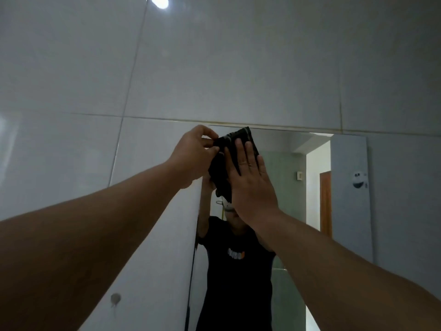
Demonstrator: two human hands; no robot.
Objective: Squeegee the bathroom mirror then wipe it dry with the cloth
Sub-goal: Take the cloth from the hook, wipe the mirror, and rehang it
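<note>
At top left corner of mirror [298, 187]: dark cloth [241, 139] with pale stripes, flat against glass, upper edge touching mirror's top rim. Right hand [250, 182] spread wide over cloth, palm pressing it to glass, fingers [239, 149] straight and pointing up. Left hand [193, 156] just left of it, fingertips pinched on cloth's left edge, knuckles over mirror's left border. Both forearms reaching up and away from bottom corners, bare. Below cloth, reflected: torso in black shirt [238, 271] with pale chest print, raised arms mirrored. Farther right in reflection: pale wall, wooden door [325, 204], small white fixture [359, 180] near mirror's right edge. Around mirror: glossy white tiles [238, 68] with thin grout lines, yellowed seam just above top rim. Far up, bright round light [159, 0] reflected in tile. Low left on tile: small round hook [115, 299]. No squeegee in sight.
</note>
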